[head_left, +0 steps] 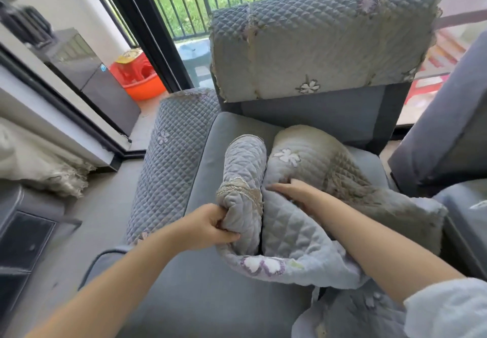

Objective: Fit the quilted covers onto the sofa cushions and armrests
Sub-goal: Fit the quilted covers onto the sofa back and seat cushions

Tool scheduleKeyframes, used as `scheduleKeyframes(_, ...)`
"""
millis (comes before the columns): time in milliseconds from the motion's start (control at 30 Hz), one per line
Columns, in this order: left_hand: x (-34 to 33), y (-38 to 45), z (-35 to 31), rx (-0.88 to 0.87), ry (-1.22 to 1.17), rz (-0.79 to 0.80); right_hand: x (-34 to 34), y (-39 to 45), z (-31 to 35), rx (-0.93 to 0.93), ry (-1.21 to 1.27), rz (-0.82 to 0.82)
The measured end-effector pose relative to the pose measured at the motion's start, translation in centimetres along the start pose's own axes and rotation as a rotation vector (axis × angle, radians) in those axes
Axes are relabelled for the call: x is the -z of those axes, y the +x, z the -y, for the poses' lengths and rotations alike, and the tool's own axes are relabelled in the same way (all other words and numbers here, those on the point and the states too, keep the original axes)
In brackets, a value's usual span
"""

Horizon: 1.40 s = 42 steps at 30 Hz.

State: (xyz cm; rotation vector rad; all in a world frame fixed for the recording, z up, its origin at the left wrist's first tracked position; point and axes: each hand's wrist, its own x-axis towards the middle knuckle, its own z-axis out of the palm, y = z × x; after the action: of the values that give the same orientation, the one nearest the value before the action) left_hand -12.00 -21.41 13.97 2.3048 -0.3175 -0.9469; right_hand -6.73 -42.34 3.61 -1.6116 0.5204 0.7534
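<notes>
Loose quilted cover (297, 221): bundled in folds on the bare seat cushion (200, 285), right of centre, part spilling off the front edge toward the person.
Long axis: the folds run front to back, from the person toward the covered backrest (316, 47).
Left hand (210, 223): fingers curled, pinching the near end of the left fold; it lies directly left of the bundle.
Right hand (290, 188): on the right fold, fingers pressed into the cloth; whether they grasp it I cannot tell.
Nearer hand: both in contact.
Covered armrest (171, 163): already dressed, just left of the seat.
Judgement: spreading leftward over the seat looks next.
</notes>
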Motion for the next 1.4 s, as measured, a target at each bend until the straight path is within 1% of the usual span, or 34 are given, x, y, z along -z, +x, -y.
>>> scheduleKeyframes(67, -0.2, -0.3, 0.3, 0.049, 0.127, 0.086, -0.8, -0.1, -0.1, 0.046, -0.258, -0.093)
scheduleKeyframes(100, -0.4, -0.5, 0.4, 0.043, 0.168, 0.092, -1.0, 0.0, -0.3, 0.065, -0.336, -0.142)
scheduleKeyframes(133, -0.3, -0.7, 0.7, 0.032, 0.164, 0.048, -0.9, 0.1, -0.9, 0.077, -0.348, -0.177)
scheduleKeyframes(233, 1.3, -1.0, 1.6, 0.076, -0.096, -0.287, 1.8, -0.1, -1.6, 0.122, -0.323, -0.259)
scheduleKeyframes(267, 2.1, -1.1, 1.6, 0.105, -0.151, -0.351, 3.1, -0.4, -1.2, 0.122, -0.327, -0.292)
scheduleKeyframes(300, 2.7, -1.0, 1.6, 0.136, -0.174, -0.371, 4.4, -1.0, -0.6, 0.142, -0.29, -0.345)
scheduleKeyframes(367, 3.5, -0.5, 0.8, 0.174, -0.229, -0.361, 6.9, -1.8, 1.5, 0.162, -0.069, -0.407)
scheduleKeyframes(400, 3.9, -0.1, 0.1, 0.177, -0.268, -0.366, 8.2, -2.7, 2.8, 0.201, 0.033, -0.422)
scheduleKeyframes(467, 4.5, 0.9, -1.5, 0.145, -0.283, -0.428, 9.8, -5.3, 5.6, 0.319, 0.252, -0.361)
scheduleKeyframes(500, 5.1, 1.5, -2.7, 0.108, -0.261, -0.481, 10.4, -6.9, 7.3, 0.44, 0.339, -0.327)
scheduleKeyframes(567, 6.4, 2.7, -5.1, 0.076, -0.197, -0.612, 10.3, -9.9, 10.3, 0.67, 0.451, -0.264)
scheduleKeyframes(600, 7.4, 3.2, -6.7, 0.052, -0.169, -0.684, 10.4, -11.6, 12.2, 0.758, 0.494, -0.265)
scheduleKeyframes(633, 8.2, 3.5, -8.0, 0.029, -0.153, -0.738, 10.3, -13.0, 13.8, 0.801, 0.554, -0.256)
scheduleKeyframes(700, 10.5, 4.0, -11.0, -0.052, -0.166, -0.786, 10.1, -16.4, 17.4, 0.892, 0.644, -0.213)
scheduleKeyframes(733, 11.6, 3.6, -12.6, -0.097, -0.197, -0.773, 9.8, -18.3, 19.1, 0.95, 0.663, -0.192)
scheduleKeyframes(767, 12.6, 3.0, -14.0, -0.169, -0.233, -0.766, 9.5, -20.3, 20.6, 1.019, 0.688, -0.162)
scheduleKeyframes(800, 13.8, 2.1, -15.7, -0.238, -0.288, -0.793, 9.4, -22.7, 22.3, 1.099, 0.702, -0.132)
scheduleKeyframes(833, 14.9, 1.4, -16.7, -0.299, -0.365, -0.871, 9.2, -24.8, 23.5, 1.172, 0.714, -0.107)
scheduleKeyframes(867, 15.7, 0.6, -17.7, -0.373, -0.404, -1.005, 9.2, -26.8, 24.5, 1.237, 0.724, -0.097)
scheduleKeyframes(900, 16.6, -0.9, -18.8, -0.449, -0.382, -1.141, 9.6, -28.5, 25.5, 1.293, 0.748, -0.093)
scheduleKeyframes(933, 17.2, -2.3, -19.6, -0.508, -0.309, -1.28, 10.0, -29.6, 26.0, 1.336, 0.779, -0.11)
scheduleKeyframes(967, 17.9, -3.5, -20.0, -0.494, -0.216, -1.427, 10.8, -30.0, 26.3, 1.367, 0.813, -0.134)
scheduleKeyframes(1000, 18.8, -4.5, -20.0, -0.405, -0.138, -1.545, 11.6, -30.1, 26.5, 1.38, 0.835, -0.123)
scheduleKeyframes(1033, 19.7, -5.0, -19.7, -0.33, -0.092, -1.587, 12.4, -29.7, 26.4, 1.373, 0.819, -0.094)
scheduleKeyframes(1067, 20.7, -5.4, -19.1, -0.317, -0.06, -1.557, 13.3, -28.9, 26.1, 1.358, 0.764, -0.064)
scheduleKeyframes(1100, 21.6, -5.8, -18.5, -0.364, -0.035, -1.463, 14.0, -28.2, 25.7, 1.337, 0.688, -0.035)
scheduleKeyframes(1133, 22.0, -6.1, -18.2, -0.425, -0.01, -1.338, 14.7, -27.6, 25.2, 1.302, 0.598, -0.017)
scheduleKeyframes(1167, 22.0, -6.3, -17.7, -0.433, 0.018, -1.214, 15.4, -27.0, 24.7, 1.256, 0.503, -0.016)
scheduleKeyframes(1200, 21.8, -6.4, -17.0, -0.419, 0.065, -1.139, 16.1, -26.3, 24.2, 1.187, 0.386, -0.051)
scheduleKeyframes(1233, 21.8, -6.5, -16.3, -0.409, 0.123, -1.127, 17.1, -25.6, 23.7, 1.101, 0.254, -0.135)
scheduleKeyframes(1300, 21.2, -6.9, -15.3, -0.388, 0.205, -1.181, 18.8, -24.1, 22.8, 0.939, -0.082, -0.313)
scheduleKeyframes(1333, 20.7, -7.4, -15.4, -0.4, 0.255, -1.184, 19.4, -23.2, 22.5, 0.86, -0.271, -0.359)
scheduleKeyframes(1367, 20.1, -7.8, -15.5, -0.426, 0.323, -1.137, 20.1, -22.2, 22.1, 0.772, -0.473, -0.399)
scheduleKeyframes(1400, 19.4, -8.1, -15.8, -0.458, 0.406, -1.052, 20.6, -21.0, 21.7, 0.67, -0.684, -0.421)
